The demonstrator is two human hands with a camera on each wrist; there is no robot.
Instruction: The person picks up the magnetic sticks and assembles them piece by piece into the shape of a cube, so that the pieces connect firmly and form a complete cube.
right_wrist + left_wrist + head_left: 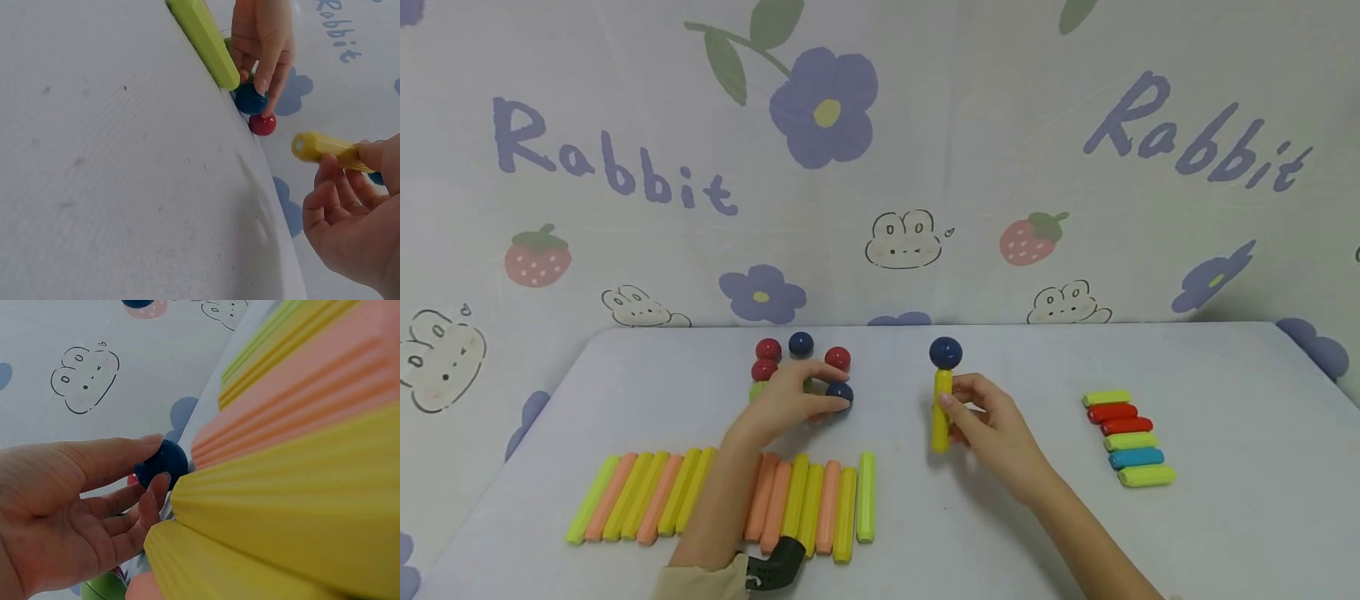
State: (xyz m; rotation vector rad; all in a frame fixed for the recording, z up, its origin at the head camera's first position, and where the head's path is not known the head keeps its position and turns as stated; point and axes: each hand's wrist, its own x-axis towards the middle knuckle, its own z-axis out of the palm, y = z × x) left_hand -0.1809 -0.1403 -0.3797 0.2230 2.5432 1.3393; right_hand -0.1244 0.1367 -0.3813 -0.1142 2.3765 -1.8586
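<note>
My left hand (782, 402) pinches a dark blue ball (841, 393) between thumb and fingers; the left wrist view shows this blue ball (167, 461) up close. Held nearly upright by my right hand (1000, 433) is a yellow stick (941, 421), with another dark blue ball (945, 352) on its top end. In the right wrist view the lower end of the yellow stick (325, 149) shows a round recess. Around the left hand lie red balls (768, 349), a dark blue ball (801, 344) and a green ball (757, 389) partly covered by the hand.
A row of long yellow, orange and light green sticks (825, 508) lies at the front left, partly hidden under the left forearm. Shorter green, red and blue sticks (1137, 457) are lined up at the right. A patterned cloth (970, 150) hangs behind the white table (1240, 375).
</note>
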